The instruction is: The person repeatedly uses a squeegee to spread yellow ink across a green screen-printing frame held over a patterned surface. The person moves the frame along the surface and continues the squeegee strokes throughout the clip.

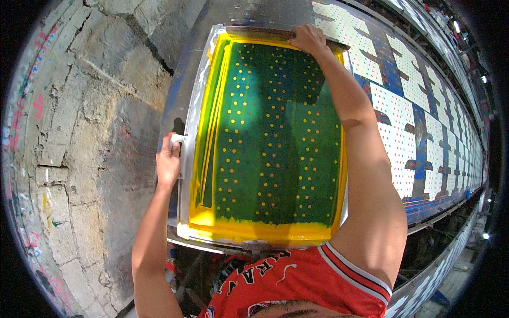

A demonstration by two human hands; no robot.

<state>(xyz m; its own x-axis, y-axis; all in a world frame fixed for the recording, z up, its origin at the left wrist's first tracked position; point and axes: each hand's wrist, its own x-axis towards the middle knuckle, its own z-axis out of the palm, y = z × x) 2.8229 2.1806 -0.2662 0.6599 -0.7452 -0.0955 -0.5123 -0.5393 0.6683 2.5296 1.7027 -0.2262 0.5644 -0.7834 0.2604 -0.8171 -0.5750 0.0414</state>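
A screen-printing frame (185,196) fills the middle, its green mesh (270,138) dotted with yellow and orange spots and thick yellow ink around its margins. My left hand (168,153) is closed on a white handle (177,138) on the frame's left side. My right hand (310,37), arm stretched over the screen, grips a dark brown bar (254,32) lying along the far end of the frame, probably a squeegee; its fingertips are partly hidden.
The long dark printing table (397,212) runs off to the right, carrying rows of white cut pieces (392,122) with small coloured dots. At the left is a cracked concrete surface (90,159) with paint stains. Lights and a rail show at the far right.
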